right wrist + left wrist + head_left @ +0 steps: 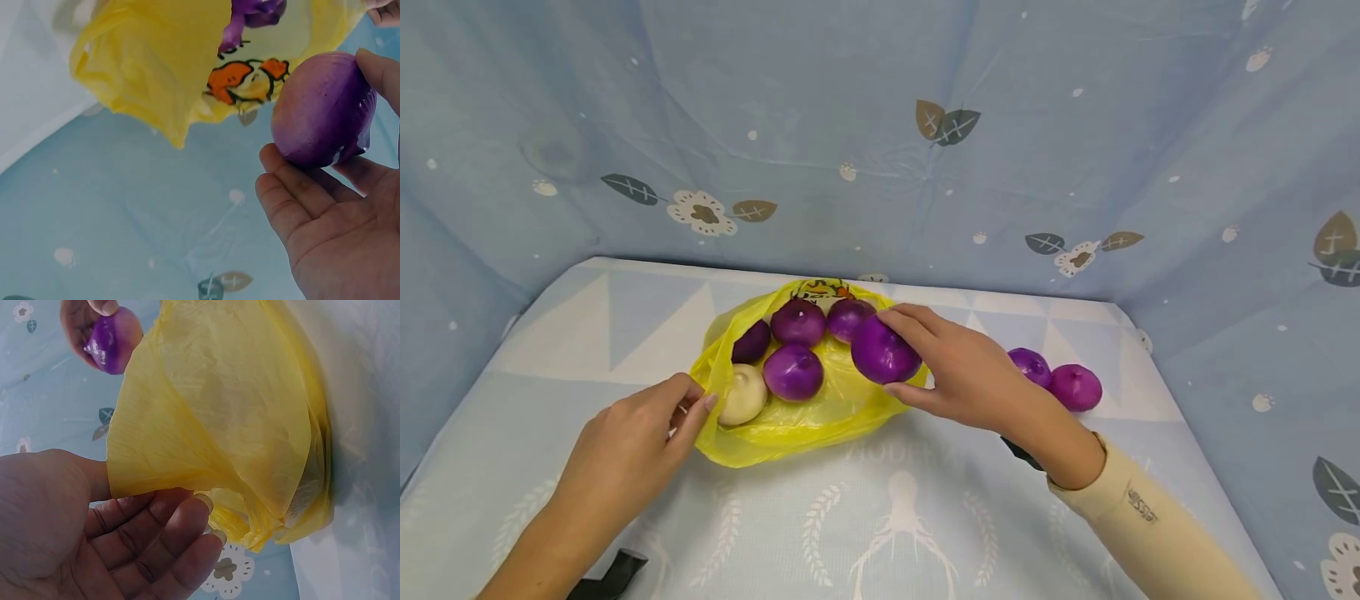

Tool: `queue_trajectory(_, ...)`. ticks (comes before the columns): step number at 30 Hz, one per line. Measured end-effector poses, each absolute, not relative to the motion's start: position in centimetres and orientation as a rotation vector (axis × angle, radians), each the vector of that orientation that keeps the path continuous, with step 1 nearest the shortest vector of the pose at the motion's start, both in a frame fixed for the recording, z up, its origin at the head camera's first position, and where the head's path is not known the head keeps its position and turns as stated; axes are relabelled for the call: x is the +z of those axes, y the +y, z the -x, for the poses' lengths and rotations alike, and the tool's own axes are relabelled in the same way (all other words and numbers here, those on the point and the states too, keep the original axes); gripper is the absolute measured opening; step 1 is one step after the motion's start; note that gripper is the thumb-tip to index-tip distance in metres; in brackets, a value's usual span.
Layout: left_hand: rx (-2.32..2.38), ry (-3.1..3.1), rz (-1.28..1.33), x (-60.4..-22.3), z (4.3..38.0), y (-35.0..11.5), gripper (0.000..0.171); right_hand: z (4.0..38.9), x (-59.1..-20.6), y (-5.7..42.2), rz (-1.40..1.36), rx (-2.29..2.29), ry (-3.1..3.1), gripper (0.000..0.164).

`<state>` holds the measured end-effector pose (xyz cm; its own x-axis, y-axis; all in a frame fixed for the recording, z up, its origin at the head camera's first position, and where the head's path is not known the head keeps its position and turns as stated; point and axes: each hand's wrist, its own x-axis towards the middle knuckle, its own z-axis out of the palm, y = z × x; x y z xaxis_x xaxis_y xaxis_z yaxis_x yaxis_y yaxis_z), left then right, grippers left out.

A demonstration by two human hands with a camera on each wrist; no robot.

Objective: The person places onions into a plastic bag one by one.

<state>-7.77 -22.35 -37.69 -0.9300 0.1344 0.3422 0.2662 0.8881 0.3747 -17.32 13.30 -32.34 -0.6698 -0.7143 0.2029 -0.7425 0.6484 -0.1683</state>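
A yellow plastic bag (842, 408) lies on the table with its mouth spread wide. Inside are several purple onions (793, 372) and a white onion (745, 396). My left hand (625, 446) pinches the bag's left edge between thumb and fingers; in the left wrist view the film (187, 437) is stretched from that hand. My right hand (966, 367) grips another purple onion (883, 350) above the right part of the bag. The right wrist view shows thumb and fingers on opposite sides of this onion (322, 112).
Two more purple onions, one darker (1028, 367) and one pinkish (1077, 388), lie together on the table to the right, beyond my right forearm. A pale patterned cloth (760, 533) covers the table. Behind it hangs a blue curtain (850, 125) with leaf and flower prints.
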Motion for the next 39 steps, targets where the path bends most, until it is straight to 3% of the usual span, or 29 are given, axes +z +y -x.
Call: queue_trajectory(39,-0.604,-2.739,0.301,-37.8,7.8,-22.3,0.018,21.1,-39.5,7.9,-1.257,0.327,-2.995,0.073)
